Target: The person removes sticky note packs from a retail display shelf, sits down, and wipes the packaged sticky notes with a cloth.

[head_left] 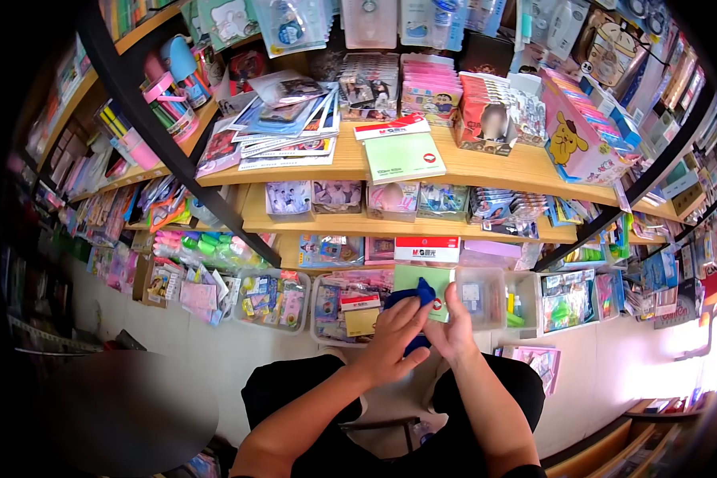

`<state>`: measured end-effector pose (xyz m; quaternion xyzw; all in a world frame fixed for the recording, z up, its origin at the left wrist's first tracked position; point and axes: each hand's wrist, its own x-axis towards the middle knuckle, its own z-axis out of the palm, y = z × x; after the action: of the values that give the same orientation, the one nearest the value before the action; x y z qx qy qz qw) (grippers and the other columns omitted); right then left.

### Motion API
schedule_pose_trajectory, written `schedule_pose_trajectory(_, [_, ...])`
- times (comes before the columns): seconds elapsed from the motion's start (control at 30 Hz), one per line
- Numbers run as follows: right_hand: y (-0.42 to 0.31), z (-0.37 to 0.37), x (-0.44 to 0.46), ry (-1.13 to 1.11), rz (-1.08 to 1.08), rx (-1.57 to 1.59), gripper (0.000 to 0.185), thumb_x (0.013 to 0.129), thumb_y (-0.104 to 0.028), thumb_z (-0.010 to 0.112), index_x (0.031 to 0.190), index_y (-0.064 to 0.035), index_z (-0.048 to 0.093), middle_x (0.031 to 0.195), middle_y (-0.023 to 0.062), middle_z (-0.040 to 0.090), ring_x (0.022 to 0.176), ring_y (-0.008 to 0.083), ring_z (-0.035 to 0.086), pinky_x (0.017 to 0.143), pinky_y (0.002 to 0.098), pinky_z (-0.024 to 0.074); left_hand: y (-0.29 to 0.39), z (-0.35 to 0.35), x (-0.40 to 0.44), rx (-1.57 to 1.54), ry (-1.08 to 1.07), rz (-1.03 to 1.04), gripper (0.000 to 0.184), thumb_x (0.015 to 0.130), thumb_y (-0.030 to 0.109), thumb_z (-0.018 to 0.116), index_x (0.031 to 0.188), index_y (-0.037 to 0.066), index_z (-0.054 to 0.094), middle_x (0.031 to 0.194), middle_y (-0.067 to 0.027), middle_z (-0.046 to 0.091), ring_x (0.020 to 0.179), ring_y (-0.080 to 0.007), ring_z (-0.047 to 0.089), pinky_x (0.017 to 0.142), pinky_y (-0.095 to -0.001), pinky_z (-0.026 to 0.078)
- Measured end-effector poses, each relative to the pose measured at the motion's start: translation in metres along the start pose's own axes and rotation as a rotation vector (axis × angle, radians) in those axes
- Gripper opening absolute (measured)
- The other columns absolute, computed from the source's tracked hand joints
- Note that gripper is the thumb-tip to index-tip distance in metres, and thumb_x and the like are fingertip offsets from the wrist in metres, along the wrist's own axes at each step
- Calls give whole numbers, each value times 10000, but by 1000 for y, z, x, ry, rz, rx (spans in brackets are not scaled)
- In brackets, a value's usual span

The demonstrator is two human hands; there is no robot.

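Note:
My left hand (390, 338) presses a dark blue cloth (409, 295) with its fingers, low in front of the shelves. Beside it, my right hand (452, 327) has its fingers together and pointing up, under the edge of a green pack with a red and white header (426, 249). The palm and fingers of my right hand seem to support this pack; the exact contact is partly hidden by the cloth. Another green pack (405, 155) with a red and white header lies on the wooden shelf above.
Stacked cards and papers (287, 119), a red box (486, 115) and a pink box (577, 131) stand on the upper shelf (311, 171). Clear bins (272, 299) of small goods line the floor, and a yellow pack (362, 321) lies in one.

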<state>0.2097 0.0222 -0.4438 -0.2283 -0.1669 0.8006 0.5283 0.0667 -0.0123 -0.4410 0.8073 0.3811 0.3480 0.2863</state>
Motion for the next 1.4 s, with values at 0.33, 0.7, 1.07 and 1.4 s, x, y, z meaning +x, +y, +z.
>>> schedule_pose_trajectory(0.33, [16,-17,-1,-38,217,-74,628,867,-499,433,1311,-71,319,1309,111,382,1209,260,373,1009,427,305,3,-3,0,232,43,-23,604,893,437,339,1339,32,303,1355,-170,313,1262,-306,251,899,-423,216])
schedule_pose_trajectory(0.7, [2,-14,-6,-101,160,-12,517,841,-235,565,1283,-50,371,1254,97,464,1168,241,433,998,405,316,-8,-19,6,284,197,-190,562,901,348,346,1349,16,279,1349,-207,318,1269,-350,259,940,-449,229])
schedule_pose_trajectory(1.07, [-41,15,-19,-50,-69,-73,504,819,-260,591,1227,-10,436,1213,120,506,1114,262,486,969,409,355,-44,-9,3,-497,432,-516,508,960,349,253,1223,-48,432,1247,-222,455,1191,-324,409,1004,-344,295])
schedule_pose_trajectory(1.4, [-105,138,80,45,-299,-596,350,858,-121,547,1167,18,459,1028,96,571,900,168,565,805,277,450,-48,-8,-2,-611,457,-571,492,953,380,304,1163,-6,525,1046,-119,590,929,-199,543,841,-291,413])
